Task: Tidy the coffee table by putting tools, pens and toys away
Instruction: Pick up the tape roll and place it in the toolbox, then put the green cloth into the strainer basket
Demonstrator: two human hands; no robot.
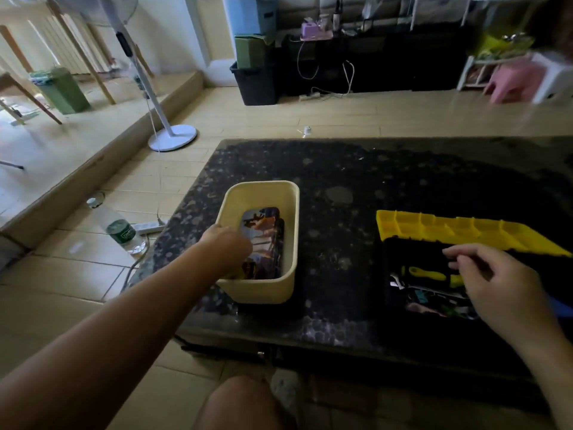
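Observation:
A cream-yellow plastic bin (288, 218) stands on the left part of the dark speckled coffee table (356, 169). Inside it lies a flat case with a colourful picture (266, 234). My left hand (228, 243) reaches down into the bin at its left wall, and its fingertips are hidden inside. To the right sits an open black toolbox (412, 256) with a yellow compartment tray (449, 228) along its far side. A yellow-handled tool (428, 273) and mixed small items lie in it. My right hand (496, 280) hovers over the toolbox, fingers loosely curled, holding nothing.
On the floor to the left lie a plastic water bottle (119, 228) and a white power strip (148, 226). A standing fan's base (172, 138) is beyond the table's far left corner. My knee (238, 405) is below the table's near edge.

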